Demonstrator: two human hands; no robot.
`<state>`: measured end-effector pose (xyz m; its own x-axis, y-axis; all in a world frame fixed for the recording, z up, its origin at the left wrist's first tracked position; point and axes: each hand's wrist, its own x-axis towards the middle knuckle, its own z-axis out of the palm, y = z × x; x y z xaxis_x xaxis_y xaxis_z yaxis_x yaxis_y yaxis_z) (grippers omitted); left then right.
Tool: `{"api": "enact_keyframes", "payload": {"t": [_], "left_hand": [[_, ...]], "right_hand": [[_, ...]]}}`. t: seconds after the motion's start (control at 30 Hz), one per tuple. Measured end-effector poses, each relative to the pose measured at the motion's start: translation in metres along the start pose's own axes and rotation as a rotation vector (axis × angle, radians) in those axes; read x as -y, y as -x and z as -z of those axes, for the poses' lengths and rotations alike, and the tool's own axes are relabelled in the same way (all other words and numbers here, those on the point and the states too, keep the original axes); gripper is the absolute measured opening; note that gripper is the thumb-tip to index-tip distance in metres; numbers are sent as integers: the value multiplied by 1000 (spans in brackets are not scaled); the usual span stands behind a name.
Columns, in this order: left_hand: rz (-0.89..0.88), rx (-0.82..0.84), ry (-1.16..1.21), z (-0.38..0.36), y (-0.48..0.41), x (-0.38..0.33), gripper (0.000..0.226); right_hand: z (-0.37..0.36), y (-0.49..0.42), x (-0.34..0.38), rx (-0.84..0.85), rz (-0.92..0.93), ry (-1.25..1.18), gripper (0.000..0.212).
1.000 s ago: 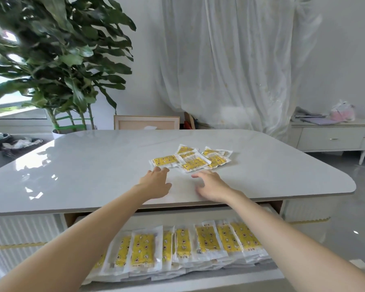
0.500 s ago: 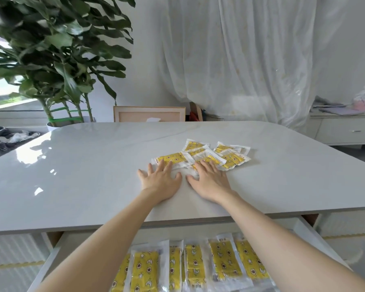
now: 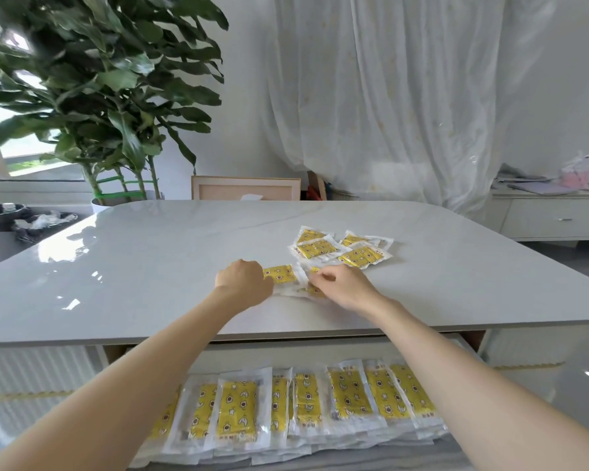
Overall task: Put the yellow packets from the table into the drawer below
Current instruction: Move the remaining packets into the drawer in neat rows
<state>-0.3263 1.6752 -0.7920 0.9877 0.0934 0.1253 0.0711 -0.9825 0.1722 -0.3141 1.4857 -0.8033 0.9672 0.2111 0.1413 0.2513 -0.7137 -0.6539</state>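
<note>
Two yellow packets: one in left hand, one in right hand fingers

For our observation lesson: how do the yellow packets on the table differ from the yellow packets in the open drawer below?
The table packets lie loose at mixed angles on the table; the drawer packets sit in a tidy row in the drawer. The table packets are few; the drawer packets are many and stacked. The left hand and right hand grip table packets; none touches the drawer packets. Both are yellow in clear wrappers.
</note>
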Motion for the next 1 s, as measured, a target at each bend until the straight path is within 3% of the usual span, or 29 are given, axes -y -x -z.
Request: {"api": "enact_keyframes", "payload": {"t": [0.1, 0.17, 0.27, 0.37, 0.6, 1.0], "left_hand": [[28, -94, 17, 6, 3, 5, 29], [4, -116, 73, 4, 3, 7, 32], [-68, 42, 171, -2, 3, -1, 50], [-142, 185, 163, -13, 1, -18, 67], [-187, 165, 144, -22, -10, -32, 77], [-81, 52, 110, -23, -7, -15, 65]], "right_hand": [[9, 5, -1, -61, 5, -188, 18], [13, 4, -8, -178, -3, -189, 20], [18, -1, -28, -263, -52, 2, 31], [20, -10, -52, -182, -92, 238, 44], [14, -29, -61, -10, -195, 440, 51], [20, -9, -45, -117, -126, 494, 39]]}}
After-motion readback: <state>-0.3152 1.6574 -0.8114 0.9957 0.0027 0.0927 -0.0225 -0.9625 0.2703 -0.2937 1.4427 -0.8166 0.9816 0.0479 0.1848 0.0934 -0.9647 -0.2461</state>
